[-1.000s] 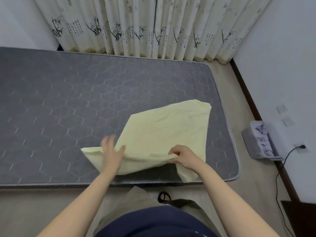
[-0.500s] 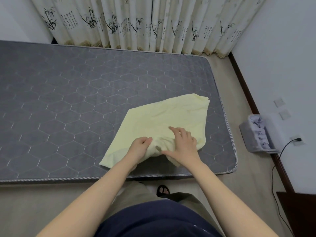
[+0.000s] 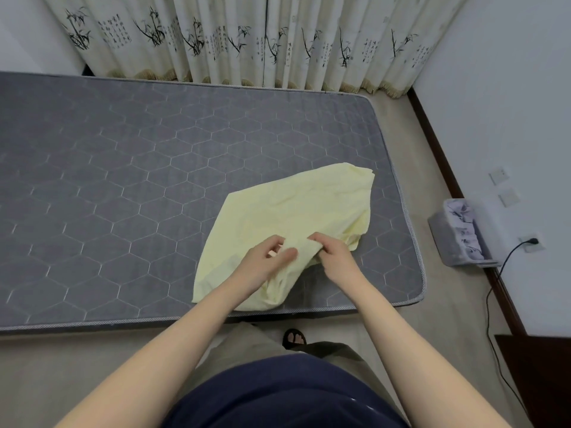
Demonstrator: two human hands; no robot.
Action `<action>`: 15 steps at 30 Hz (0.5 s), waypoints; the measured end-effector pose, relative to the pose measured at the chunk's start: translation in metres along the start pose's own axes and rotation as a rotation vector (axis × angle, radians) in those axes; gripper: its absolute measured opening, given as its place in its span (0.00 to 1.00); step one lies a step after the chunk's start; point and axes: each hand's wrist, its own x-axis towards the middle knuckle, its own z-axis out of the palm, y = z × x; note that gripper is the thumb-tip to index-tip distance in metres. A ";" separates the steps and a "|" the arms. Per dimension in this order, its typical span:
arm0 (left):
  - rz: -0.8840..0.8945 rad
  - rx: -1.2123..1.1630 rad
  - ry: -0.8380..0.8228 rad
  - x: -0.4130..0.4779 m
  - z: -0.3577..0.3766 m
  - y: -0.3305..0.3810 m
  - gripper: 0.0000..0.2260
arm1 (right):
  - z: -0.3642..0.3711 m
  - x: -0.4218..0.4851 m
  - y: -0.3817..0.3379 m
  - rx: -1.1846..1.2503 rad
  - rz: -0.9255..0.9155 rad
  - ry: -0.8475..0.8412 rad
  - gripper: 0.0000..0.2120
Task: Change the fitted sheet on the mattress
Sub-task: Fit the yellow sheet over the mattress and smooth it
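Observation:
A folded pale yellow fitted sheet [image 3: 296, 208] lies on the bare grey quilted mattress [image 3: 123, 186], near its right front corner. My left hand [image 3: 265, 261] and my right hand [image 3: 333, 251] sit close together on the sheet's near edge. Each pinches a bunch of the yellow fabric between thumb and fingers, lifting it a little. A loose fold of the sheet droops under my left wrist toward the mattress's front edge.
Patterned curtains [image 3: 247, 41] hang behind the mattress. A grey bin [image 3: 460, 233] with crumpled paper stands on the floor by the right wall, beside a plugged-in black cable [image 3: 494, 285]. A dark cabinet corner [image 3: 537, 375] is at lower right. My sandalled foot [image 3: 294, 338] is by the mattress.
My hands came together from apart on the sheet's near edge and bunched the fabric. The sheet's left corner was drawn in and its shape shrank.

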 end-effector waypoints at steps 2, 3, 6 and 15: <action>0.000 0.088 -0.006 0.004 0.004 0.003 0.13 | 0.006 0.000 -0.003 -0.031 0.003 -0.026 0.21; 0.000 0.131 -0.004 0.006 0.005 0.002 0.16 | 0.009 0.000 -0.005 -0.041 0.008 -0.020 0.20; -0.019 0.136 0.019 0.012 0.004 -0.003 0.24 | 0.014 -0.004 -0.010 -0.128 0.046 0.114 0.11; -0.280 -0.489 -0.025 0.004 0.006 -0.014 0.24 | 0.054 -0.018 -0.015 0.563 0.404 -0.137 0.24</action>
